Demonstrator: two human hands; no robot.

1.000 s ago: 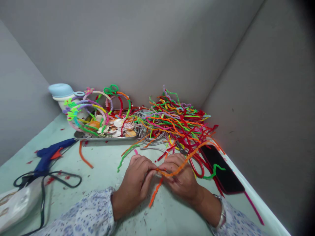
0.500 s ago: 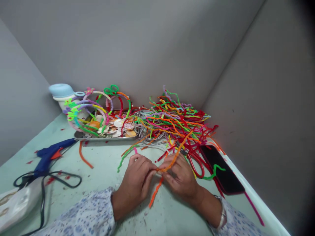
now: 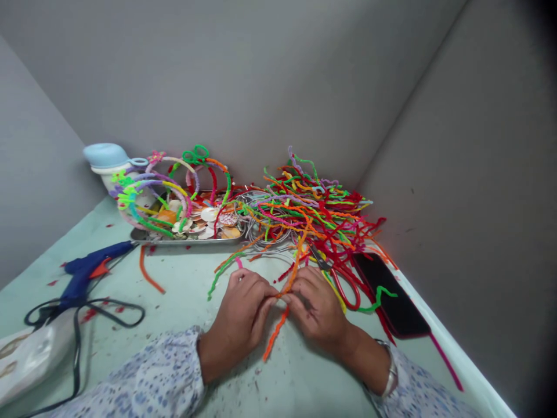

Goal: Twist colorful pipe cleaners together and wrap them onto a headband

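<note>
Fingers [image 3: 260, 288] on strand [image 3: 296, 266], shells [image 3: 209, 215] in tray [image 3: 187, 241]

The held stem [image 3: 296, 264] and the pile [image 3: 326, 212] look fuzzy and matt. The tray [image 3: 195, 242] is smooth metal with a slight shine, the glue gun [image 3: 98, 258] smooth plastic, the phone [image 3: 387, 296] glossy-faced, the sleeve [image 3: 152, 371] soft cloth, the wall [image 3: 243, 75] flat and matt.

Plain grey walls [image 3: 243, 75] — darker at right — around a pale green tabletop [image 3: 183, 305].
</note>
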